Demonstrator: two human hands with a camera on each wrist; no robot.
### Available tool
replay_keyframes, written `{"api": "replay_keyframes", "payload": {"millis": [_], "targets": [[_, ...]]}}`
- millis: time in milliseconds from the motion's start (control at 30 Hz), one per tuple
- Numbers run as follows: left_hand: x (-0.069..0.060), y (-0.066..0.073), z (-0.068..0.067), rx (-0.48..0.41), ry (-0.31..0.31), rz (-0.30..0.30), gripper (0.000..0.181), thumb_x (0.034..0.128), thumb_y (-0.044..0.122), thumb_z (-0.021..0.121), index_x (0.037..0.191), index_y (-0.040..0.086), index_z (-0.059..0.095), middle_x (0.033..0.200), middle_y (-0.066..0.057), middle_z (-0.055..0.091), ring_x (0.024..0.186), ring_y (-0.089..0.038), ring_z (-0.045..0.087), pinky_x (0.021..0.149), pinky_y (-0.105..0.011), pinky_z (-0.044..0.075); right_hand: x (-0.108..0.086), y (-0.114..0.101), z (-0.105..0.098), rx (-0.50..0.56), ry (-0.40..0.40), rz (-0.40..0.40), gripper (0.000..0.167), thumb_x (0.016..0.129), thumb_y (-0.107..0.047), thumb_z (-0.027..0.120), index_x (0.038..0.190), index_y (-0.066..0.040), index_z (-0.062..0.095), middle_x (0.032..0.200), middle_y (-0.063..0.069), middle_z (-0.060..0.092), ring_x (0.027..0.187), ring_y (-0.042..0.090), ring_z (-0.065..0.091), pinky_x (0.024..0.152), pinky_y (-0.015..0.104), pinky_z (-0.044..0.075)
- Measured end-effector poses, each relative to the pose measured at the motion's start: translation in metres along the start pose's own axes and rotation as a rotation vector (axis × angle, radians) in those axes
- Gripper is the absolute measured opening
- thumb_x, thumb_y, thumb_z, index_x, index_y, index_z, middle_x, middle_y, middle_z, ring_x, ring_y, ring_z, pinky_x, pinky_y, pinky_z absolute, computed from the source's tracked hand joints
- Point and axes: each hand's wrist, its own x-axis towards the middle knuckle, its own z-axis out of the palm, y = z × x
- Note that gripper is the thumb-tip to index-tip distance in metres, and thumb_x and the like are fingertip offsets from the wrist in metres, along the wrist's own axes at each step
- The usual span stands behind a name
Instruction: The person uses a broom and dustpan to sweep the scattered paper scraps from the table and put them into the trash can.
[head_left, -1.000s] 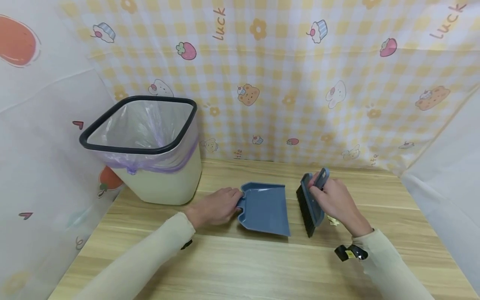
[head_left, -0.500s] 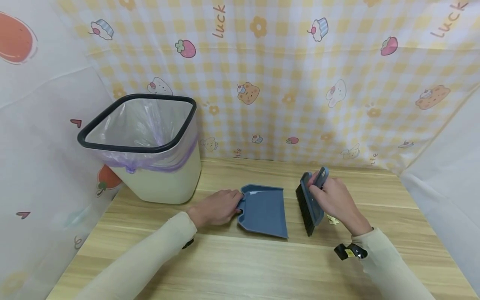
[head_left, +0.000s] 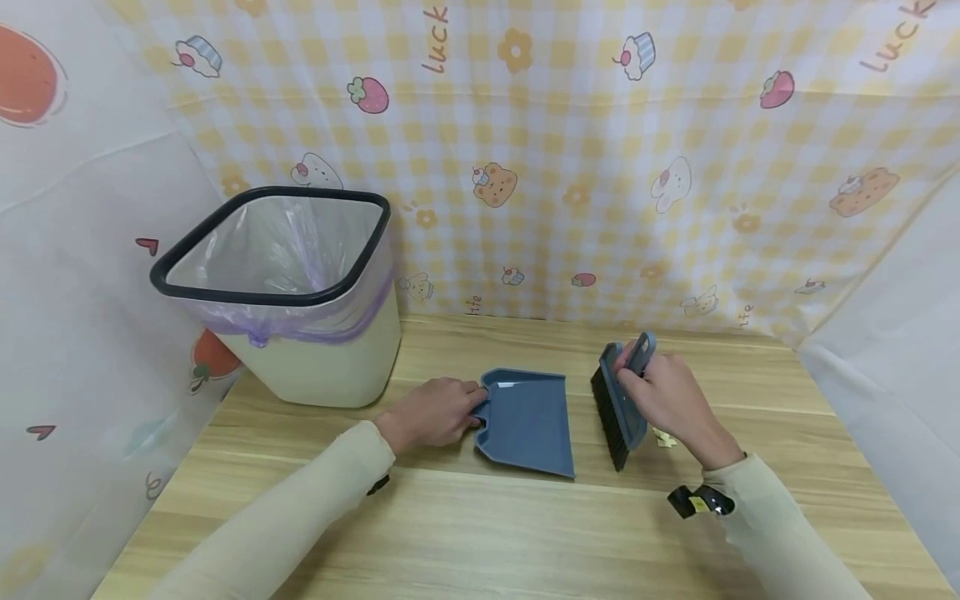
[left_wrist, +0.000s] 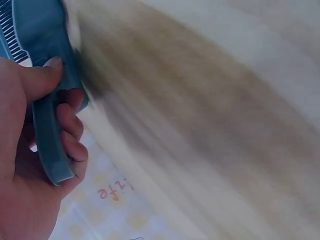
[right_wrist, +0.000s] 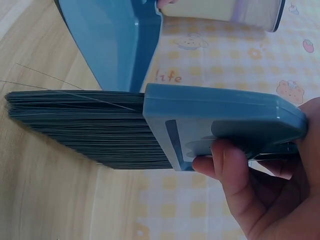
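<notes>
On the table lies a blue-grey dustpan (head_left: 527,423), its wide mouth facing right. My left hand (head_left: 435,411) grips the dustpan's short handle at the left; the left wrist view shows fingers curled round that handle (left_wrist: 47,132). Just right of the dustpan, a small blue-grey hand brush (head_left: 618,400) stands tilted with its dark bristles (right_wrist: 90,127) down and apart from the dustpan. My right hand (head_left: 667,404) holds the brush with curled fingers. Small pale yellow scraps (head_left: 663,437) lie behind the brush on its right, partly hidden by the brush and hand.
A cream trash bin (head_left: 337,362) with a black rim (head_left: 247,293) and a clear, purple-edged bag stands at the table's back left. A yellow checked curtain (head_left: 562,150) hangs behind the wooden table (head_left: 480,533). White sheets flank both sides.
The dustpan has shifted slightly left in my left hand, and its mouth edge sits a little differently. My right hand and the brush have hardly moved. The head view has tilted slightly.
</notes>
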Motion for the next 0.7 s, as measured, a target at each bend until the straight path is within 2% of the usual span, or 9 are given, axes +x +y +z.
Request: {"api": "replay_keyframes", "payload": {"millis": [200,300,433,500,567,633,700], "targets": [[0.004,0.004,-0.006,0.016,-0.057,-0.039,0.019,0.1071,0.018,0.071,0.118,0.003,0.072,0.106,-0.008,0.074,0.09,-0.022,0.073,0.081,-0.039,0.064,-0.002,0.003,-0.012,-0.021,0.007,0.011,0.021,0.107,-0.01,0.057,0.11,-0.003,0.076,0.091,0.009,0.076,0.067,0.019,0.059,0.065,0.037,0.05],[0.006,0.006,-0.01,0.025,-0.091,-0.062,0.02,0.1078,0.019,0.071,0.12,0.004,0.073,0.108,-0.008,0.074,0.092,-0.023,0.074,0.083,-0.039,0.064,-0.003,0.007,-0.024,-0.038,0.024,0.019,0.022,0.108,-0.012,0.056,0.111,-0.003,0.077,0.1,0.014,0.077,0.072,0.02,0.062,0.069,0.039,0.05],[0.006,0.007,-0.012,0.02,-0.115,-0.078,0.022,0.108,0.02,0.071,0.123,0.003,0.073,0.113,-0.009,0.075,0.095,-0.024,0.075,0.087,-0.04,0.064,-0.007,0.017,-0.042,-0.088,0.051,0.035,0.024,0.11,-0.016,0.056,0.112,-0.004,0.076,0.104,0.017,0.077,0.075,0.023,0.064,0.069,0.042,0.05],[0.007,0.007,-0.011,0.017,-0.12,-0.081,0.024,0.1079,0.02,0.071,0.125,0.003,0.073,0.114,-0.01,0.075,0.096,-0.024,0.075,0.087,-0.04,0.064,-0.01,0.024,-0.051,-0.141,0.065,0.035,0.023,0.11,-0.017,0.056,0.112,-0.005,0.075,0.101,0.017,0.077,0.075,0.024,0.065,0.068,0.044,0.051],[0.007,0.006,-0.011,0.016,-0.121,-0.079,0.025,0.1079,0.02,0.071,0.126,0.002,0.073,0.115,-0.011,0.076,0.097,-0.025,0.075,0.088,-0.041,0.064,-0.015,0.032,-0.058,-0.195,0.066,0.035,0.022,0.11,-0.017,0.055,0.11,-0.004,0.073,0.089,0.015,0.075,0.069,0.023,0.062,0.063,0.043,0.049],[0.008,0.006,-0.01,0.016,-0.121,-0.078,0.026,0.1077,0.019,0.071,0.127,0.002,0.073,0.117,-0.012,0.076,0.099,-0.026,0.076,0.089,-0.041,0.064,-0.02,0.04,-0.064,-0.254,0.058,0.043,0.025,0.111,-0.018,0.052,0.099,-0.004,0.068,0.072,0.009,0.065,0.06,0.022,0.055,0.056,0.041,0.045],[0.008,0.006,-0.01,0.017,-0.119,-0.076,0.028,0.1076,0.019,0.072,0.129,0.002,0.073,0.119,-0.012,0.076,0.1,-0.026,0.076,0.09,-0.041,0.064,-0.026,0.048,-0.068,-0.321,0.054,0.041,0.028,0.112,-0.019,0.049,0.088,-0.006,0.059,0.061,0.003,0.051,0.054,0.021,0.047,0.052,0.038,0.039]]}}
